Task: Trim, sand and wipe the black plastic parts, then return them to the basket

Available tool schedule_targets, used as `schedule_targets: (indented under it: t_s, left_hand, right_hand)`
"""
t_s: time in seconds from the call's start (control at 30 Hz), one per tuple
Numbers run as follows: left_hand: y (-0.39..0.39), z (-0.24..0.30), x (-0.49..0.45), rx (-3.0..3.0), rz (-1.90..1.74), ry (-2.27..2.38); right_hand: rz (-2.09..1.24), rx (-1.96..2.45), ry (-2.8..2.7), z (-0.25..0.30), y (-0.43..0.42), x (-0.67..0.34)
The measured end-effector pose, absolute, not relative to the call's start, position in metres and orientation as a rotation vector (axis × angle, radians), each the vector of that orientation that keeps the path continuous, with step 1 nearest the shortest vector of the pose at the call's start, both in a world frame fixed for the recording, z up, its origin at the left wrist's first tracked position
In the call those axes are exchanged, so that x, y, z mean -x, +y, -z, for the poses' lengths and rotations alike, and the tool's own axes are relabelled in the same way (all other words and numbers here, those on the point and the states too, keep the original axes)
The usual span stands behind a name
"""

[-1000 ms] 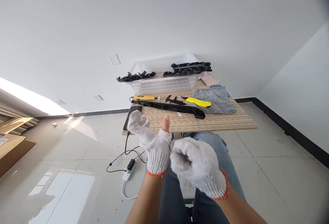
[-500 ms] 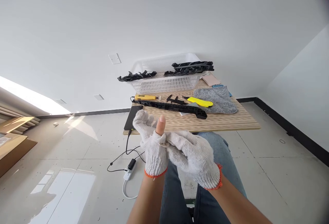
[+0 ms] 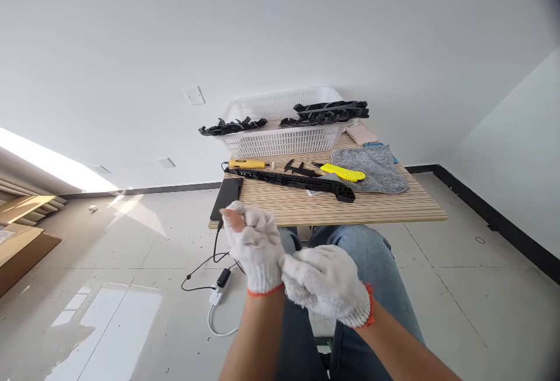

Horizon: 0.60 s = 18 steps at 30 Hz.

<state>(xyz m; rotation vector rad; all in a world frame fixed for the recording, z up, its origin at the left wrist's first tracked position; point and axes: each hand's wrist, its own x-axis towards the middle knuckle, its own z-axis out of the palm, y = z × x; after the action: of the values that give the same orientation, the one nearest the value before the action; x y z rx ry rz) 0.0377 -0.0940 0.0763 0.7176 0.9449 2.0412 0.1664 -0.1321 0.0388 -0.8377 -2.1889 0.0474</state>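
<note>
Both my hands wear white knit gloves with orange cuffs and are held together over my lap, in front of the table's near edge. My left hand [image 3: 254,248] is curled, and a bare fingertip pokes out of its glove at the upper left. My right hand [image 3: 326,285] is closed, pinching the fabric of the left glove near its palm side. Beyond them, a long black plastic part [image 3: 289,181] lies across the wooden table [image 3: 394,209].
Also on the table are a yellow pen-like tool [image 3: 247,164], a yellow-handled tool [image 3: 343,173], a grey cloth [image 3: 371,168], a dark phone [image 3: 226,197] and a white basket [image 3: 284,139] with black parts. A power strip [image 3: 216,296] lies on the floor, with cardboard [image 3: 17,241] at left.
My left hand has turned and curled, and its bare finger now points up-left instead of straight up. My right hand slid down and right along the left glove.
</note>
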Motion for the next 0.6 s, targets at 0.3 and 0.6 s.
schedule_targets:
  t_s: [0.3,0.6]
  left_hand:
    - [-0.049,-0.038,-0.047,-0.766,-1.558,1.016]
    - [-0.057,-0.014,-0.042,-1.459,-1.171,1.359]
  right_hand:
    - [0.029,1.764,-1.633,-0.021,-0.040,-0.212]
    - [0.064,1.944,-1.553,0.023,-0.014,-0.214]
